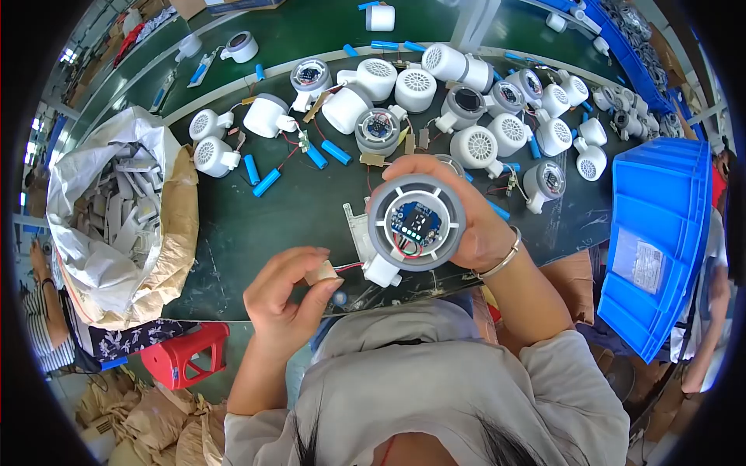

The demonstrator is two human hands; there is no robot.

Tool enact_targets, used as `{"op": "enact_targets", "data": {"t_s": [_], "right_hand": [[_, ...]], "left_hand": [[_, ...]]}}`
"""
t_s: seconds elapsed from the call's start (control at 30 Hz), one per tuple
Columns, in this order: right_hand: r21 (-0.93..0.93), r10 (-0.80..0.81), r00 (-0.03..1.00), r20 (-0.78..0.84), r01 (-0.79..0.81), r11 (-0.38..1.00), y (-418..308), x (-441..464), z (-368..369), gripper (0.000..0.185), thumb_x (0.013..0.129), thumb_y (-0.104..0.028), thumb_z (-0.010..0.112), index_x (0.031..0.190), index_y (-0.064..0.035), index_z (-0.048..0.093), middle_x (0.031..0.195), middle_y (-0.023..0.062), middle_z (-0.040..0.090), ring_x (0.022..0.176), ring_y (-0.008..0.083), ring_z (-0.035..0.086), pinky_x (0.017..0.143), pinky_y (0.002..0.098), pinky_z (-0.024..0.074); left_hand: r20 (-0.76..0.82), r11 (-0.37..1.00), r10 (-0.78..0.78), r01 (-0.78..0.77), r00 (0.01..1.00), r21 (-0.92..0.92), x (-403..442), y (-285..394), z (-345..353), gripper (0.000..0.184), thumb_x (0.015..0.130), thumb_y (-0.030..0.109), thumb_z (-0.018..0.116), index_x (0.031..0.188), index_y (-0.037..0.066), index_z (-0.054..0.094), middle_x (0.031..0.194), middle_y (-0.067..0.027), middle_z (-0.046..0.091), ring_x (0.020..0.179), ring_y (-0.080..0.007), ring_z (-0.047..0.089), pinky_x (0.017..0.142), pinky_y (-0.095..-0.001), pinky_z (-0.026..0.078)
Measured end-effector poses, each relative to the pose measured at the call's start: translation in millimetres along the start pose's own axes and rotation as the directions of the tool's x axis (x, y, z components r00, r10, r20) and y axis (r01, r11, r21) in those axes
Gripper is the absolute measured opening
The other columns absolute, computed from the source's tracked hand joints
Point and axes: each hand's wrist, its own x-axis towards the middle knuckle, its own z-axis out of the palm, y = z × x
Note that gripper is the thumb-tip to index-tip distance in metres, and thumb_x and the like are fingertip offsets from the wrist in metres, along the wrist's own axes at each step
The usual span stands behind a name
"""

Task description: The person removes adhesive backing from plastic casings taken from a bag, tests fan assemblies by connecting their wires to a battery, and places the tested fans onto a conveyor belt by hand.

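Observation:
My right hand [486, 221] grips a round grey-and-white device housing [379, 225] near the table's front edge. Its open face is turned up and shows a blue circuit board [418, 224] with small lit segments and red and green wires. Between the thumb and fingers of my left hand [289, 293] is a small beige block [320, 272]. Thin red and white wires [349, 266] run from the block to the housing's white neck [381, 272]. A flat pale plastic piece [359, 233] lies beside the housing, partly hidden behind it.
Several similar white housings [416, 89] crowd the dark green table [233, 272], with blue cylindrical batteries [266, 182] among them. On the left stands a sack [177, 233] of pale plastic parts. A blue bin [653, 241] is at the right, a red stool [183, 359] below left.

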Motion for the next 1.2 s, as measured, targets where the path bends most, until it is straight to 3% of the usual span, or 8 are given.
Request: {"op": "enact_targets", "data": {"t_s": [0.07,0.2,0.3,0.4,0.5,0.87,1.07,1.2], "right_hand": [[0.033,0.021,0.998,0.056,-0.022,0.999,2,-1,-2,0.097,0.054,-0.042,0.085,0.127,-0.0022,0.036,0.116,0.0048,0.05,0.108,0.0142,0.05,0.091,0.0292,0.0422],[0.018,0.003,0.995,0.104,-0.005,1.0,4,-2,-3,0.096,0.053,-0.04,0.086,0.127,-0.0024,0.037,0.114,0.0045,0.05,0.107,0.0135,0.05,0.09,0.0285,0.0422],[-0.059,0.011,0.999,0.039,-0.009,0.998,3,-3,-1,0.107,0.048,-0.05,0.085,0.127,0.0001,0.032,0.118,0.0185,0.051,0.107,0.024,0.054,0.089,0.0337,0.0442],[-0.05,0.019,0.999,0.032,-0.018,0.999,4,-3,-2,0.107,0.048,-0.051,0.085,0.126,0.0004,0.033,0.118,0.0188,0.051,0.107,0.0239,0.054,0.089,0.0337,0.0445],[0.013,0.006,0.997,0.08,-0.007,1.0,6,-2,-4,0.094,0.054,-0.041,0.085,0.126,-0.0026,0.038,0.113,0.0045,0.051,0.105,0.0134,0.051,0.089,0.0281,0.0422],[0.014,0.019,0.999,0.05,-0.019,1.0,9,-2,-7,0.094,0.054,-0.041,0.085,0.126,-0.0029,0.038,0.112,0.0041,0.052,0.105,0.0137,0.052,0.089,0.0286,0.0427],[-0.004,-0.005,0.998,0.056,0.005,1.0,9,-3,-7,0.093,0.055,-0.04,0.085,0.126,-0.0028,0.038,0.112,0.0041,0.052,0.104,0.0136,0.052,0.089,0.0284,0.0427],[-0.02,-0.017,0.997,0.073,0.019,1.0,10,-4,-7,0.093,0.055,-0.039,0.085,0.127,-0.0028,0.038,0.112,0.0039,0.052,0.105,0.0132,0.052,0.089,0.0282,0.0426]], "left_hand": [[0.015,0.992,0.074,-0.075,0.997,0.098,-4,-2,-4,0.024,0.07,0.005,0.075,0.088,-0.003,0.061,0.09,-0.0161,0.063,0.066,-0.016,0.061,0.057,-0.0251,0.049],[0.008,0.993,0.085,-0.085,0.996,0.076,-5,2,-5,0.025,0.069,0.006,0.075,0.087,-0.003,0.061,0.09,-0.0164,0.064,0.065,-0.0161,0.061,0.058,-0.0248,0.049],[-0.017,0.997,0.052,-0.051,0.999,0.06,-7,1,-1,0.025,0.069,0.006,0.075,0.087,-0.003,0.061,0.089,-0.0165,0.064,0.065,-0.016,0.061,0.059,-0.0247,0.049],[-0.008,0.991,0.095,-0.094,0.995,0.092,-7,-1,-2,0.024,0.069,0.006,0.075,0.086,-0.003,0.061,0.089,-0.0167,0.063,0.065,-0.0159,0.061,0.059,-0.0247,0.049],[-0.003,0.996,0.046,-0.046,0.999,0.073,-6,-1,-1,0.024,0.069,0.006,0.075,0.086,-0.003,0.061,0.089,-0.0166,0.063,0.065,-0.0161,0.061,0.059,-0.0248,0.049],[0.003,0.994,0.05,-0.05,0.999,0.097,-8,-2,1,0.023,0.068,0.004,0.075,0.085,-0.004,0.061,0.088,-0.0172,0.063,0.066,-0.016,0.062,0.059,-0.0251,0.05],[-0.101,1.0,-0.022,0.022,0.995,-0.002,-12,-4,8,0.024,0.068,0.003,0.075,0.087,-0.003,0.061,0.088,-0.0171,0.063,0.065,-0.0159,0.062,0.059,-0.0251,0.05],[-0.043,0.99,0.1,-0.095,0.994,0.1,-11,-7,3,0.024,0.069,0.004,0.074,0.088,-0.003,0.061,0.089,-0.0174,0.063,0.066,-0.0166,0.062,0.059,-0.0252,0.05]]}}
